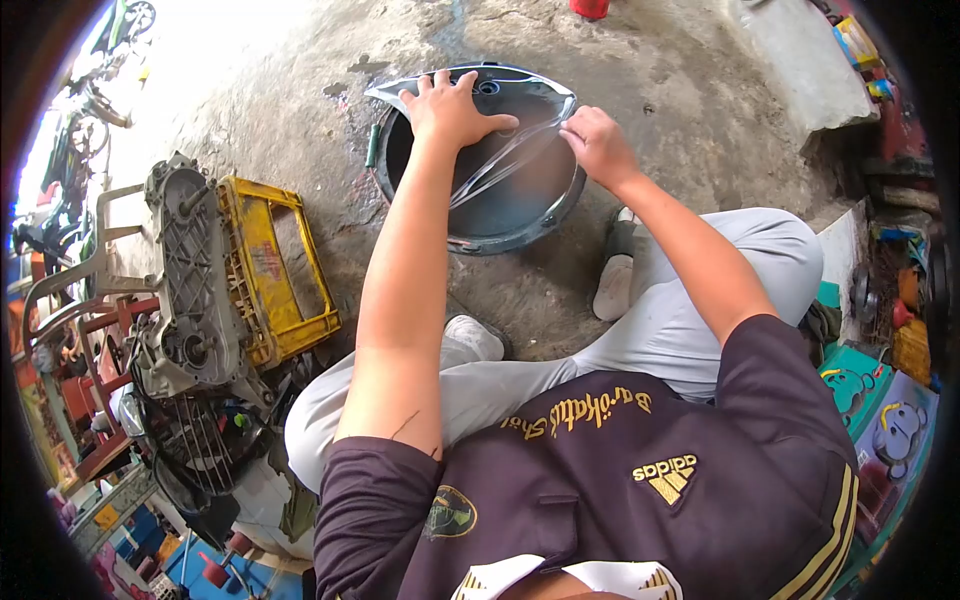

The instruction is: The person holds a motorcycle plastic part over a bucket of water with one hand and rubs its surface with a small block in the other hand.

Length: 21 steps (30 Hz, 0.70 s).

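Note:
A round dark basin (480, 243) stands on the floor in front of me, with what looks like murky water inside. Across its far side lies a dark, curved panel (540, 88) with a pale edge and a small round hole. My left hand (450, 112) rests on this panel, fingers spread and thumb stretched to the right. At the basin's right rim, my right hand (602, 148) pinches a clear plastic film (515, 158). The film stretches in folds from those fingers down and left over the basin; its lower end is hard to make out.
A small green cylinder (373, 146) is beside the basin's left rim. To the left are a yellow crate (280, 270) and a grey metal engine casing (192, 280). A red container (590, 8) stands at the far edge, and a pale slab (800, 65) lies at the right.

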Each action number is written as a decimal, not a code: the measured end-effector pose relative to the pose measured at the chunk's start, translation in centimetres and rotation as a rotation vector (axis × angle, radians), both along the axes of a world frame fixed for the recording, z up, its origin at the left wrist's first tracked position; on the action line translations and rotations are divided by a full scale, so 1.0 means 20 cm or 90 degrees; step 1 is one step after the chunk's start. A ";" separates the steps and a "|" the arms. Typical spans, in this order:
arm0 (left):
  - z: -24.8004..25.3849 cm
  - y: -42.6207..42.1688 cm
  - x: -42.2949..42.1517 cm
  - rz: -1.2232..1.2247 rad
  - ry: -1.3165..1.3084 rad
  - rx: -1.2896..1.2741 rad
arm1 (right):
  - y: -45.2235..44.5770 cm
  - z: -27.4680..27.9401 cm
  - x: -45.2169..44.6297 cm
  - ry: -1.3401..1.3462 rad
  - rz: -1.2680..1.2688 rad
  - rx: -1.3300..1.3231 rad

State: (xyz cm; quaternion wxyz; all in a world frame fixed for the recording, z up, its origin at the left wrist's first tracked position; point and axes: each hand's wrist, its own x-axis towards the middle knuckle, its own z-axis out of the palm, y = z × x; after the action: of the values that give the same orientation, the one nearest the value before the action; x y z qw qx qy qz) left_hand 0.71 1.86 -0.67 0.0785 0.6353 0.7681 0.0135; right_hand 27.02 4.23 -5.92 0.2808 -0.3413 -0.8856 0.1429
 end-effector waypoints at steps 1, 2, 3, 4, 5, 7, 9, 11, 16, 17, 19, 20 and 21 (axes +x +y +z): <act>0.00 0.01 0.00 0.000 -0.003 0.015 | 0.01 0.01 0.00 -0.008 -0.017 0.006; 0.00 0.01 0.01 0.005 0.003 0.016 | -0.03 0.00 -0.02 -0.014 -0.015 -0.012; 0.00 0.01 0.01 0.003 0.003 0.020 | -0.06 0.01 -0.04 -0.014 -0.016 -0.009; 0.00 0.01 0.01 0.006 0.002 0.011 | -0.10 0.02 -0.06 -0.011 0.034 -0.009; 0.01 0.01 0.01 0.007 0.003 0.002 | -0.12 0.03 -0.07 -0.006 0.084 -0.008; 0.01 0.01 0.01 0.002 0.007 -0.005 | -0.05 0.00 -0.04 0.007 0.100 0.008; 0.00 0.01 0.00 -0.002 0.003 0.002 | 0.02 0.00 -0.01 0.019 0.022 0.007; 0.00 0.01 0.00 -0.003 0.005 -0.001 | 0.02 -0.01 -0.01 0.022 0.011 0.008; 0.05 0.04 0.01 0.003 0.007 -0.043 | -0.09 0.03 -0.09 -0.013 0.106 0.016; 0.06 0.04 0.02 0.005 0.005 -0.052 | -0.09 0.03 -0.09 0.012 0.125 0.000; 0.06 0.05 0.01 0.011 0.005 -0.063 | -0.02 0.03 -0.06 0.017 0.078 -0.002; 0.05 0.05 0.01 0.012 0.002 -0.073 | 0.02 0.02 -0.05 0.022 0.029 -0.001; 0.06 0.06 0.01 0.012 -0.001 -0.082 | 0.01 0.04 -0.06 0.020 0.032 0.001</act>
State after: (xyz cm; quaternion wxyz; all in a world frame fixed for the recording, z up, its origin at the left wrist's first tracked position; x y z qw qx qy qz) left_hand 0.92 3.03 0.43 0.1199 0.6218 0.7732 -0.0344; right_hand 25.80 4.36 -5.19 0.2910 -0.3163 -0.8896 0.1547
